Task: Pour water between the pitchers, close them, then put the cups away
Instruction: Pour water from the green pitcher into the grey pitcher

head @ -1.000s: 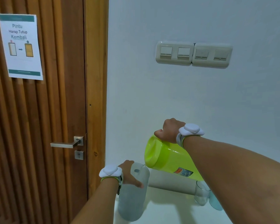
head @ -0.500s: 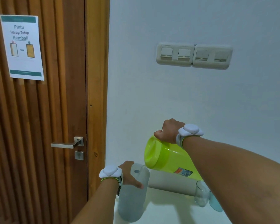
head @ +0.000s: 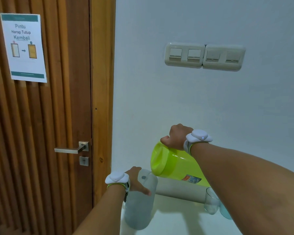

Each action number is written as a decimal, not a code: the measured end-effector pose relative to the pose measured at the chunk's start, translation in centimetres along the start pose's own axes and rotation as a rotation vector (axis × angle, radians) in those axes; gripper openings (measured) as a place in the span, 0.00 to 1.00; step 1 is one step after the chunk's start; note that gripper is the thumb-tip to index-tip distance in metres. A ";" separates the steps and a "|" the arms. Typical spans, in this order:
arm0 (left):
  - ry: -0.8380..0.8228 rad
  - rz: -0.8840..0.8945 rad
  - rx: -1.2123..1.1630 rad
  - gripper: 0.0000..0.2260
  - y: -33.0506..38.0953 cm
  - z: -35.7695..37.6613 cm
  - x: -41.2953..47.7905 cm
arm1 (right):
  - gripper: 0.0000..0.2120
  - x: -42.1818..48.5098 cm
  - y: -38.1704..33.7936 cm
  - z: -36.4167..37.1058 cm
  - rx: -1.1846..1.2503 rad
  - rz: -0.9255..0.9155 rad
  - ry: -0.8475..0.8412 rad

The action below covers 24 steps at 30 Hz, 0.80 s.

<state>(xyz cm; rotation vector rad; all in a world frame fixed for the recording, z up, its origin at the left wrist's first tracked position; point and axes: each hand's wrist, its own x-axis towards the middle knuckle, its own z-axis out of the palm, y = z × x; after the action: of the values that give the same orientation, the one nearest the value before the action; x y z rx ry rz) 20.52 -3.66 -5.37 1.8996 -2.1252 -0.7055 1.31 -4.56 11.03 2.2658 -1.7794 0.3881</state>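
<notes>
Almost nothing has moved in the last second. The green pitcher (head: pixel 175 165) stays tipped on its side, its mouth over the grey pitcher (head: pixel 139 209) so a thin stream falls inside. The right hand (head: pixel 176 136) is clenched around the green pitcher's top, presumably on the handle. The left hand (head: pixel 136 182) wraps the grey pitcher's rim, steadying it on the white counter (head: pixel 176 221). 2 cups (head: pixel 210 203) wait beside the right forearm.

A person's right hand (head: pixel 176 136) gripped a tilted lime-green plastic pitcher (head: pixel 173 162), its mouth just above an upright frosted translucent pitcher (head: pixel 139 206) held by the left hand (head: pixel 136 181), beside a slatted wooden door (head: pixel 41 133).
</notes>
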 end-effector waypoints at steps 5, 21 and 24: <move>0.002 0.016 0.024 0.39 0.2 0.1 -0.1 | 0.16 -0.3 -0.2 0.1 0.000 -0.003 0.003; 0.015 0.009 0.027 0.41 0.5 0.1 -0.1 | 0.16 -0.5 0.1 0.5 0.001 -0.009 0.018; 0.018 0.012 0.019 0.40 0.5 0.1 -0.3 | 0.16 -0.6 0.1 0.2 -0.004 -0.009 0.021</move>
<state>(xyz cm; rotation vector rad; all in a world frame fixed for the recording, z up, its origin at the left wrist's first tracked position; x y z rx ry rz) 20.06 -3.34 -5.22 1.8936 -2.1384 -0.6655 1.14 -4.10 10.58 2.2574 -1.7580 0.4042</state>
